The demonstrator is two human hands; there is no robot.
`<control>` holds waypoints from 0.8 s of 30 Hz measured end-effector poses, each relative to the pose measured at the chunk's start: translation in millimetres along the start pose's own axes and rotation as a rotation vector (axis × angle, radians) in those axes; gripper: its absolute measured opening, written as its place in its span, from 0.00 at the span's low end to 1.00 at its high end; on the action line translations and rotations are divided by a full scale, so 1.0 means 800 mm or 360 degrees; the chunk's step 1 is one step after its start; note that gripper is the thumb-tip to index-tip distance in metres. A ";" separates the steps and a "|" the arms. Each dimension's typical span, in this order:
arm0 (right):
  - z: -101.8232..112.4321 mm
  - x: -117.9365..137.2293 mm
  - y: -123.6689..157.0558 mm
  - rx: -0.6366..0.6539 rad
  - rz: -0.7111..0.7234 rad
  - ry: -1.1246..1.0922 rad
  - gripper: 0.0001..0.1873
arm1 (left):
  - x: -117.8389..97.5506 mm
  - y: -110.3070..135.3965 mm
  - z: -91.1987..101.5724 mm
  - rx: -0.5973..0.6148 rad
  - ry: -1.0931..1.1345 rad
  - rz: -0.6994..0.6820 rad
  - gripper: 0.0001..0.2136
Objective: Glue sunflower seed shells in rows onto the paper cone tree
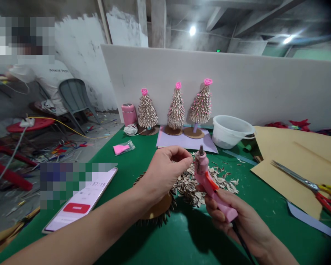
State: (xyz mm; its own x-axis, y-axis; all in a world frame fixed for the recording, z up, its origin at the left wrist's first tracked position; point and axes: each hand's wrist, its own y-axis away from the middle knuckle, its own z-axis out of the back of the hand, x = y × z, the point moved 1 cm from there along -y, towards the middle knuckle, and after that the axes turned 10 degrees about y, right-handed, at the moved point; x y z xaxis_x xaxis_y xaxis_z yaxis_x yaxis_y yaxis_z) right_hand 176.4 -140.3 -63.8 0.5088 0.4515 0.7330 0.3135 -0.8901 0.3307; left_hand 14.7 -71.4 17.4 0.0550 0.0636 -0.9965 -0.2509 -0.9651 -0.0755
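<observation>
My right hand (pixel 223 206) grips a pink hot glue gun (pixel 202 173) with an orange trigger, its dark nozzle pointing up. Close to the nozzle, my left hand (pixel 168 171) is closed in a pinch; whatever sits between thumb and forefinger is too small to make out. Below that hand lies a round brown cardboard piece (pixel 160 208), ringed with seed shells and partly hidden by the wrist. Loose seed shells (pixel 195 193) are heaped on the green table just behind both hands.
Three shell-covered trees (pixel 176 110) with pink tops stand at the back beside a white bucket (pixel 231 130). A phone (pixel 79 206) lies left. Scissors (pixel 300 178) rest on brown card (pixel 289 154) at right. A person sits by a grey chair (pixel 75 95) far left.
</observation>
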 end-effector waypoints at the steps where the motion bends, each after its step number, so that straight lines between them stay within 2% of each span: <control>1: 0.001 0.000 0.000 -0.0002 0.0004 -0.0012 0.10 | 0.001 0.000 0.000 0.0005 0.0003 0.0006 0.03; 8: 0.002 -0.003 0.002 0.0031 0.0017 -0.0030 0.09 | 0.004 -0.002 -0.001 0.0000 0.0044 0.0047 0.06; 24: 0.007 -0.004 0.000 0.0036 -0.0007 -0.0108 0.10 | -0.003 0.005 -0.003 0.0110 -0.0026 0.0031 0.04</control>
State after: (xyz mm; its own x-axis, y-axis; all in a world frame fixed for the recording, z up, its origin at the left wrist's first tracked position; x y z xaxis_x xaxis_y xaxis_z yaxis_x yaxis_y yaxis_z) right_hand 179.2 -141.0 -69.4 0.5602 0.4593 0.6894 0.3337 -0.8868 0.3197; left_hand 16.2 -76.0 19.6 0.0339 0.0495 -0.9982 -0.3178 -0.9464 -0.0577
